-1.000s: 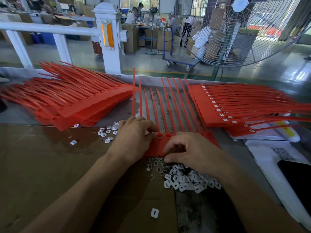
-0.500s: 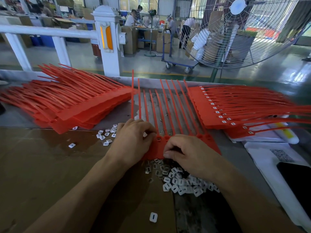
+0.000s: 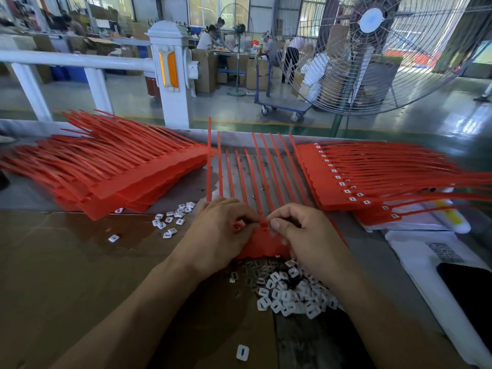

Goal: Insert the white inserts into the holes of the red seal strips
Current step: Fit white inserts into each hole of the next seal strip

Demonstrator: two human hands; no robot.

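Both hands meet over the heads of a red seal strip comb point(image 3: 262, 242) — left hand point(image 3: 221, 235) and right hand point(image 3: 306, 233) with fingers curled, pinching it (any insert there is hidden). Loose white inserts point(image 3: 287, 294) lie just below the right hand on the worktop point(image 3: 80, 275).

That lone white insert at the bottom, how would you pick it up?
The lone insert lies flat on the cardboard, apart from the pile. Probably come straight down and pinch its two long edges; nothing crowds it.
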